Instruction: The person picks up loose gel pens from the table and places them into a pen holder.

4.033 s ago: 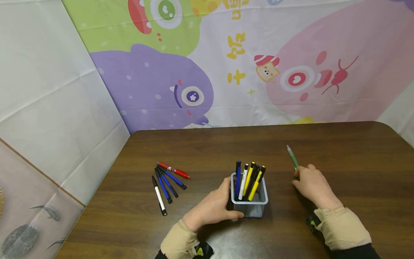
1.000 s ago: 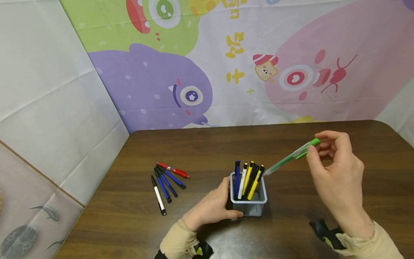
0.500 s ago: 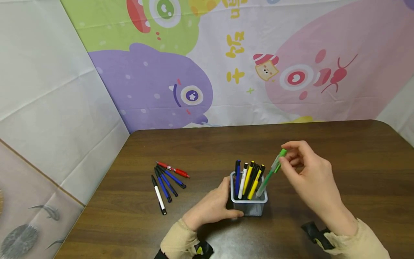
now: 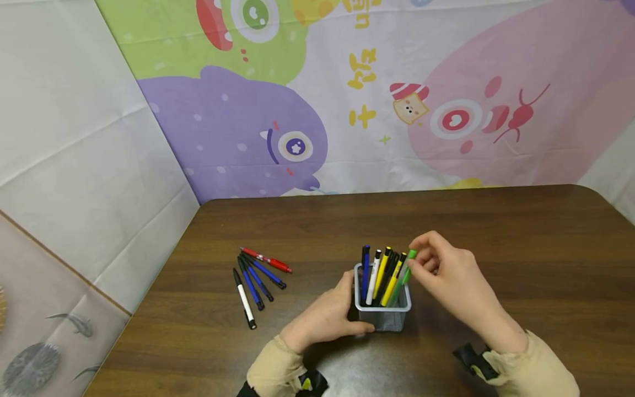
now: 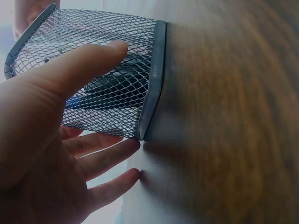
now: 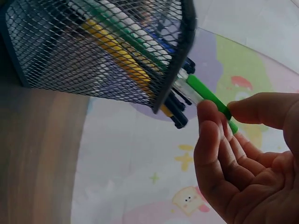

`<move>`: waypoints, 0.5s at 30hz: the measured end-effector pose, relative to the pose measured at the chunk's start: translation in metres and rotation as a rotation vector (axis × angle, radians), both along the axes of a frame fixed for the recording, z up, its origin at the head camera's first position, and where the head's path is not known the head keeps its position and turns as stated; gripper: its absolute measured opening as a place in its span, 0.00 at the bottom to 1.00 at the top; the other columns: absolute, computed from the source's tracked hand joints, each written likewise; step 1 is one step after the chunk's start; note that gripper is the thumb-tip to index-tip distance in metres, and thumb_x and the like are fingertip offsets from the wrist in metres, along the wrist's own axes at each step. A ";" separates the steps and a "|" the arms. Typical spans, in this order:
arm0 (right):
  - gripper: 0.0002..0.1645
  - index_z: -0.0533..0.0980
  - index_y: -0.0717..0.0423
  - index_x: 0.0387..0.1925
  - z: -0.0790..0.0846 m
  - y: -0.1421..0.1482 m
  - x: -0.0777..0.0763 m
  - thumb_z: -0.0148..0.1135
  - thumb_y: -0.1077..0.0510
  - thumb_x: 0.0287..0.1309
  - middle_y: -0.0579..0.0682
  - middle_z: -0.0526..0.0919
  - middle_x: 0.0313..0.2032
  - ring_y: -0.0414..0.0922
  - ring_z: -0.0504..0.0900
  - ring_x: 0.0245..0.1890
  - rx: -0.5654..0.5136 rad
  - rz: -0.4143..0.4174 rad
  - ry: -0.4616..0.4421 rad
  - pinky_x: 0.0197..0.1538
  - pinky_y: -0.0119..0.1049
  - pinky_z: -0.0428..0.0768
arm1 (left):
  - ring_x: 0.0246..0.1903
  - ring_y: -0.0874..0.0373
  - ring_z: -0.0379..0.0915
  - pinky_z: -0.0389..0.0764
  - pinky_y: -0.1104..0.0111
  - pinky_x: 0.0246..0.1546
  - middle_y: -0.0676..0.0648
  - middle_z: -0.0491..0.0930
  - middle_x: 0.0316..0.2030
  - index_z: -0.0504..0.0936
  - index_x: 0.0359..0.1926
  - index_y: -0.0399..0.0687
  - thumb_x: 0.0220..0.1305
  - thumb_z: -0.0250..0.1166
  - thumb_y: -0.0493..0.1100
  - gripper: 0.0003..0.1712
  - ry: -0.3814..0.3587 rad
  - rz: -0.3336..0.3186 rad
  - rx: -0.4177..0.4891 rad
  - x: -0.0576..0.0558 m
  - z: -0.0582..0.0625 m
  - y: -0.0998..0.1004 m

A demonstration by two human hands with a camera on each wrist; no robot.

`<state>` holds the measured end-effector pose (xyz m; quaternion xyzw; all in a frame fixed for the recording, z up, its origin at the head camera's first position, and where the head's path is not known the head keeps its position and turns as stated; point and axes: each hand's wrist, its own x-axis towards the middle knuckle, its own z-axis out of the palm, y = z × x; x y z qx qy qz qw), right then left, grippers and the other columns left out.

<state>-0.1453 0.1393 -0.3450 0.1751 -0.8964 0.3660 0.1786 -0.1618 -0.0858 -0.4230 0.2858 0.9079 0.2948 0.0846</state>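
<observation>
A grey mesh pen holder (image 4: 384,318) stands upright on the brown table. My left hand (image 4: 322,317) holds it from the left, thumb laid across the front mesh (image 5: 112,81) and fingers at the adjoining side. A green pen (image 4: 408,270) leans inside the holder's right side, its lower part behind the mesh. Thumb and forefinger of my right hand (image 4: 453,278) pinch its bright green top end (image 6: 210,95), just outside the rim. Beside it in the holder are blue, white, black and yellow pens (image 4: 381,275), their tops sticking out above the rim.
Left of the holder lie a red pen (image 4: 265,259), several blue pens (image 4: 255,284) and a white pen with black ends (image 4: 244,299), grouped on the table. A cartoon-printed cloth (image 4: 357,160) hangs along the table's far edge.
My right hand has lifted the green pen off the table at right, swung it left over the holder, and lowered it inside. My left hand stays on the holder.
</observation>
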 end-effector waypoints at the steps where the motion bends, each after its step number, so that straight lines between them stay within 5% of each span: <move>1: 0.10 0.71 0.54 0.36 -0.001 0.000 -0.001 0.60 0.62 0.51 0.40 0.77 0.24 0.32 0.75 0.23 0.005 0.006 -0.013 0.27 0.32 0.76 | 0.49 0.57 0.68 0.70 0.65 0.51 0.43 0.69 0.53 0.48 0.65 0.45 0.45 0.68 0.59 0.54 -0.001 -0.002 0.003 0.000 0.000 0.000; 15: 0.11 0.71 0.57 0.36 -0.008 -0.006 -0.002 0.62 0.61 0.50 0.41 0.78 0.23 0.34 0.74 0.23 0.004 -0.001 -0.125 0.26 0.33 0.75 | 0.49 0.58 0.68 0.70 0.66 0.51 0.43 0.69 0.53 0.48 0.65 0.45 0.45 0.68 0.59 0.53 0.000 -0.008 0.017 -0.001 -0.001 0.000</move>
